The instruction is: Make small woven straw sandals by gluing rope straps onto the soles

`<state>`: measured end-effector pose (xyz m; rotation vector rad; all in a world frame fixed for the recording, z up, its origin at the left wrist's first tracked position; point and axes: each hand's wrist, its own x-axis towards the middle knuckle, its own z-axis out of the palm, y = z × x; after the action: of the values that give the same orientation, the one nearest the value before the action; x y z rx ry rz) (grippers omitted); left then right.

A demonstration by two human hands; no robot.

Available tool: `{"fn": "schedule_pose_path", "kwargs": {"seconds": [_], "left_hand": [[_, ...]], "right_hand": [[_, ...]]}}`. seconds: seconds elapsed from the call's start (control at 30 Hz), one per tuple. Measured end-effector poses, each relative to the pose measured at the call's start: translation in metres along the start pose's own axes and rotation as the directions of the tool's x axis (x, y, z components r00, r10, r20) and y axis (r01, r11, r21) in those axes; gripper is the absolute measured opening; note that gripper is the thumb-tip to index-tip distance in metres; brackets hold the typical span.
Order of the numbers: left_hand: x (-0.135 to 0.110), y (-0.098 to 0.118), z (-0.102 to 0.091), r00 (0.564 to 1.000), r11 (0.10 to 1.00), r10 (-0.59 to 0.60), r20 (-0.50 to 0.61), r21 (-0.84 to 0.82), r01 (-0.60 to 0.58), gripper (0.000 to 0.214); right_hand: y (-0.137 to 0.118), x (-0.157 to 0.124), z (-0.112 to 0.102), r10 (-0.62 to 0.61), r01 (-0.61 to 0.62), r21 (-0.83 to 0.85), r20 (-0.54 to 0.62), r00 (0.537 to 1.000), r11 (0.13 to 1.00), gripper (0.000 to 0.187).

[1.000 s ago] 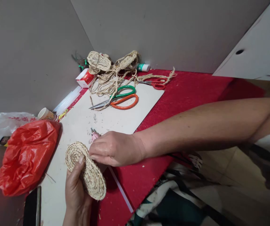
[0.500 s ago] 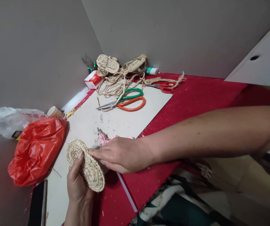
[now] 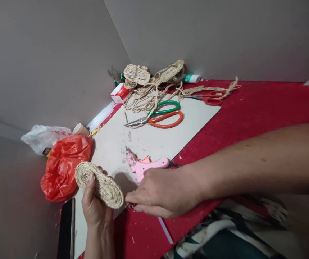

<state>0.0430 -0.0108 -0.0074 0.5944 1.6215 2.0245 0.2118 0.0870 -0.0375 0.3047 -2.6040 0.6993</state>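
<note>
My left hand (image 3: 96, 205) grips a woven straw sole (image 3: 103, 185), an oval of coiled braid, with the thumb on its face and the fingers behind. My right hand (image 3: 165, 192) is at the sole's lower right end, its fingertips close together by the rim. Whether they touch it or pinch something small is hidden. Just beyond that hand, a pink glue gun (image 3: 150, 164) lies on the pale board (image 3: 111, 144), partly covered by the knuckles. A clear glue stick (image 3: 165, 230) pokes out from beneath the right hand.
Large scissors (image 3: 167, 118) with green and orange handles lie on the board. Behind them are braided straw cord (image 3: 143, 99), red scissors (image 3: 212, 99) and a small straw shoe (image 3: 136, 75). A red plastic bag (image 3: 65, 169), a paper cup (image 3: 81, 128) and a phone (image 3: 66, 230) are at left.
My right hand has moved down along the sole from its upper right edge to its lower end, uncovering the glue gun. The sole has tilted flatter. The view has shifted left.
</note>
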Motion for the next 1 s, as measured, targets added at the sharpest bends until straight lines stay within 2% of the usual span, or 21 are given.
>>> {"fn": "schedule_pose_path", "kwargs": {"seconds": [0.1, 0.17, 0.23, 0.3, 0.37, 0.43, 0.5, 0.53, 0.57, 0.63, 0.67, 0.73, 0.77, 0.87, 0.9, 0.93, 1.0], "left_hand": [[0.002, 0.006, -0.002, 0.996, 0.994, 0.084, -0.043, 0.076, -0.080, 0.028], [-0.001, 0.007, -0.001, 0.978, 0.969, 0.203, -0.051, 0.152, -0.193, 0.029], [-0.005, 0.006, 0.000, 0.930, 0.907, 0.363, -0.059, 0.248, -0.339, 0.025], [-0.009, 0.004, -0.002, 0.863, 0.815, 0.504, -0.030, 0.348, -0.463, 0.022], [-0.012, 0.001, -0.005, 0.802, 0.707, 0.593, 0.074, 0.428, -0.563, 0.025], [-0.014, -0.002, -0.010, 0.704, 0.557, 0.664, 0.253, 0.462, -0.691, 0.025], [-0.018, -0.006, -0.012, 0.583, 0.417, 0.698, 0.417, 0.425, -0.803, 0.023], [-0.021, -0.008, -0.012, 0.561, 0.403, 0.693, 0.453, 0.402, -0.822, 0.021], [-0.024, -0.010, -0.010, 0.571, 0.426, 0.675, 0.466, 0.386, -0.819, 0.019], [-0.030, -0.012, -0.004, 0.655, 0.531, 0.608, 0.448, 0.384, -0.756, 0.019], [-0.031, -0.012, -0.001, 0.698, 0.578, 0.567, 0.438, 0.392, -0.715, 0.022], [-0.030, -0.011, 0.004, 0.734, 0.611, 0.524, 0.432, 0.410, -0.678, 0.033], [-0.028, -0.010, 0.006, 0.727, 0.601, 0.532, 0.435, 0.410, -0.686, 0.041], [-0.020, -0.007, 0.007, 0.645, 0.528, 0.603, 0.470, 0.372, -0.764, 0.060], [-0.019, -0.007, 0.006, 0.636, 0.529, 0.614, 0.467, 0.355, -0.771, 0.062], [-0.019, -0.006, 0.007, 0.660, 0.559, 0.603, 0.448, 0.352, -0.751, 0.061], [-0.020, -0.004, 0.008, 0.772, 0.678, 0.535, 0.343, 0.369, -0.635, 0.053]], "right_hand": [[0.005, 0.001, -0.001, 0.048, -0.036, 0.072, -0.174, 0.984, 0.997, 0.024], [0.008, 0.003, -0.006, 0.154, -0.093, 0.222, -0.275, 0.949, 0.971, 0.027], [0.010, 0.007, -0.013, 0.288, -0.138, 0.439, -0.296, 0.910, 0.888, 0.036], [0.011, 0.011, -0.019, 0.436, -0.222, 0.678, -0.160, 0.886, 0.700, 0.045], [0.015, 0.014, -0.022, 0.515, -0.364, 0.837, 0.117, 0.849, 0.409, 0.052], [0.020, 0.017, -0.023, 0.435, -0.439, 0.878, 0.326, 0.839, 0.189, 0.065], [0.026, 0.018, -0.021, 0.368, -0.413, 0.909, 0.367, 0.854, 0.051, 0.065], [0.028, 0.018, -0.021, 0.358, -0.390, 0.921, 0.365, 0.860, 0.000, 0.059], [0.029, 0.018, -0.020, 0.367, -0.369, 0.928, 0.359, 0.858, -0.044, 0.051], [0.030, 0.018, -0.022, 0.423, -0.342, 0.934, 0.353, 0.834, -0.106, 0.038], [0.030, 0.018, -0.024, 0.467, -0.329, 0.936, 0.347, 0.813, -0.121, 0.034], [0.029, 0.019, -0.028, 0.548, -0.278, 0.953, 0.296, 0.782, -0.118, 0.033], [0.029, 0.020, -0.031, 0.579, -0.230, 0.968, 0.245, 0.778, -0.101, 0.032], [0.030, 0.022, -0.035, 0.624, -0.032, 0.999, 0.026, 0.781, -0.001, 0.032], [0.031, 0.023, -0.035, 0.625, 0.020, 0.999, -0.042, 0.779, 0.042, 0.032], [0.032, 0.023, -0.035, 0.622, 0.053, 0.995, -0.094, 0.777, 0.085, 0.033], [0.033, 0.023, -0.035, 0.606, 0.077, 0.984, -0.161, 0.779, 0.163, 0.032]]}}
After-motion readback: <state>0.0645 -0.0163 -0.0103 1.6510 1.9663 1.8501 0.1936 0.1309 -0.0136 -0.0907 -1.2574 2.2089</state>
